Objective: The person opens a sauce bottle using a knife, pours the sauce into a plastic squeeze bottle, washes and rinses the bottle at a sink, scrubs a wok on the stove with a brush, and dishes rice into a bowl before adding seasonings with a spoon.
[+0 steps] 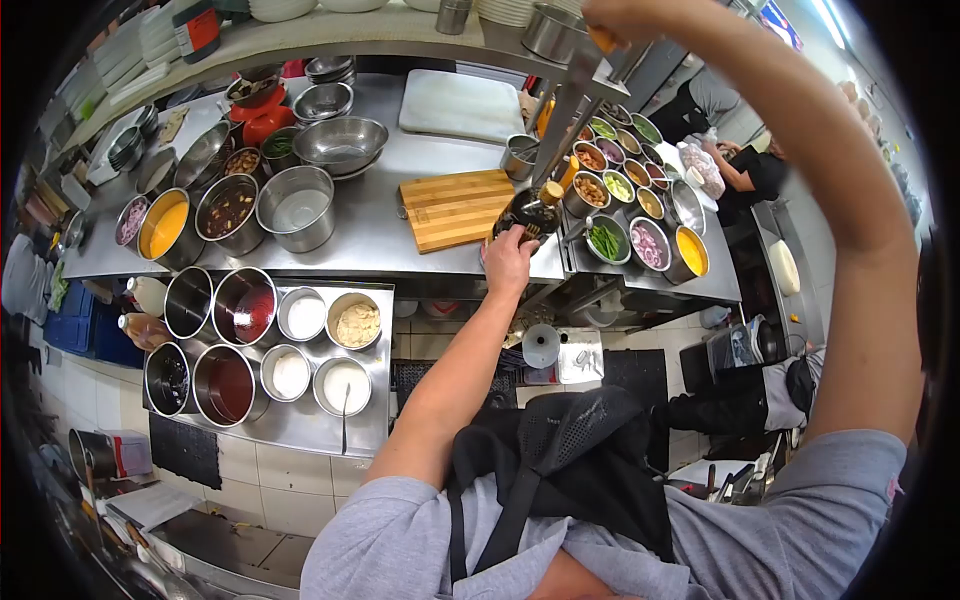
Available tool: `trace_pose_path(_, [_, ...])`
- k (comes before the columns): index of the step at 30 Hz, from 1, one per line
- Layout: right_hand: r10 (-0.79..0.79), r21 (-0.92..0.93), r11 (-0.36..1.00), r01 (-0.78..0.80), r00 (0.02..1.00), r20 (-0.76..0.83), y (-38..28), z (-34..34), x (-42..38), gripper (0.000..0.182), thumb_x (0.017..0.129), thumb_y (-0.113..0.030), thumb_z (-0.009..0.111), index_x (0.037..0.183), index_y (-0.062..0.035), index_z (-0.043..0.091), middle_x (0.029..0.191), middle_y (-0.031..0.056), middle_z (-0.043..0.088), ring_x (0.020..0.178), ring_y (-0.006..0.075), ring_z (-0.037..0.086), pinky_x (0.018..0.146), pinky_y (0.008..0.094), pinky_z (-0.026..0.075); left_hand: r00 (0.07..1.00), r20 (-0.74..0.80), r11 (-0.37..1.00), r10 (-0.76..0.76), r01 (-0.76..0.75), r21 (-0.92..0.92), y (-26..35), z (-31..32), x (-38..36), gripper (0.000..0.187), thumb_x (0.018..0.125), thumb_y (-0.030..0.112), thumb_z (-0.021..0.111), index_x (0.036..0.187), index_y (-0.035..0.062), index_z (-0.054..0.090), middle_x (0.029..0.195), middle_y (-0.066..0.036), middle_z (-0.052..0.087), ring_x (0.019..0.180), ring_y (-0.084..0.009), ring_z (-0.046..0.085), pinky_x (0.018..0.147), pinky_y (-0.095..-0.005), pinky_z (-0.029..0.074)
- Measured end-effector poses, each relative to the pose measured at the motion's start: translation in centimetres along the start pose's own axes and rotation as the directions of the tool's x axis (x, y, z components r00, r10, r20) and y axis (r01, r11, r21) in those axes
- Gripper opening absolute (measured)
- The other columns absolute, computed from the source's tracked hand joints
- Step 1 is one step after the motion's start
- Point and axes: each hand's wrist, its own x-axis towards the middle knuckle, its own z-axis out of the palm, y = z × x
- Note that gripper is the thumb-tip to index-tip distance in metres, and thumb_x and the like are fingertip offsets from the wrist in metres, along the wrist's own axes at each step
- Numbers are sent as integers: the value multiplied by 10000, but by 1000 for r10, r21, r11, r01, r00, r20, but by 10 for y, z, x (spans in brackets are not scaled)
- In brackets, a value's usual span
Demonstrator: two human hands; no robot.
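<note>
My left hand grips a dark bottle with a yellowish cap at the counter's front edge. Raised high at the top right, my right hand is closed around the orange-brown handle of a long knife. Its blade points down, and the lower end overlaps the area just above the bottle cap. Left of the bottle lies a striped wooden cutting board. A steel container stands just behind the bottle.
Steel bowls of chopped vegetables crowd the right counter. A white cutting board lies at the back. On the left are a pot of orange liquid and several other bowls. Sauce pots fill a lower steel table. Another person stands at the right.
</note>
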Motion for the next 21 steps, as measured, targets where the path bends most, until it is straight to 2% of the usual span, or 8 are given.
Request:
trace_pose_path(4, [67,34,997,-67,998,-11,17,25,-5,318,738,-397,729,940,-155,766,963,69,737,929,254,692,759,458,529,998,-55,999,34,-34,-2,-6,2,-2,321,805,235,732,1025,18,645,917,-185,656,888,-399,612,764,-460,482])
trace_pose_path(6, [48,51,998,-46,999,-24,53,126,2,334,748,-404,722,941,-136,764,953,77,735,925,262,692,754,445,534,999,-33,1000,12,-12,-10,-4,1,1,344,798,256,741,1024,14,645,925,-186,657,902,-397,615,770,-456,484])
trace_pose_path(8, [201,205,929,-306,888,413,3,37,-43,384,800,-441,685,954,-97,757,909,89,733,912,253,693,748,416,537,998,-56,998,42,-44,-38,-7,4,3,277,800,253,721,967,51,631,833,-154,648,820,-368,621,743,-478,463])
trace_pose_path(9, [147,268,943,-196,970,195,5,90,-40,307,708,-286,816,870,-38,736,782,142,717,717,266,714,608,400,563,999,-31,998,33,-35,-51,-6,1,4,284,799,252,725,970,45,633,839,-164,648,822,-373,622,740,-477,470])
trace_pose_path(13, [27,507,761,-404,801,598,-45,139,-58,298,816,-286,689,893,-3,740,777,139,721,675,248,712,568,399,557,995,96,999,17,-12,-50,-8,-4,10,304,795,229,735,993,22,632,875,-188,652,855,-386,624,758,-463,484])
trace_pose_path(15, [-116,549,790,-272,813,570,-72,182,-50,286,845,-272,636,909,-16,746,801,148,722,689,253,713,594,389,565,996,71,999,52,-51,-3,-7,-4,11,320,788,235,759,990,12,651,878,-195,669,827,-384,634,735,-420,498])
trace_pose_path(19, [-122,690,486,-536,740,661,-118,238,-41,262,858,-201,585,960,-18,742,878,145,732,730,264,717,645,400,574,996,87,999,8,-13,51,-5,-6,9,338,802,249,753,998,-4,645,887,-198,663,842,-381,630,752,-417,496])
trace_pose_path(21, [-236,727,584,-362,781,578,-131,274,-18,308,883,-149,505,1032,37,700,869,185,715,658,279,705,579,408,583,995,95,995,7,-16,97,-3,-9,8,353,812,259,744,1009,-14,639,901,-193,658,861,-365,631,765,-407,494])
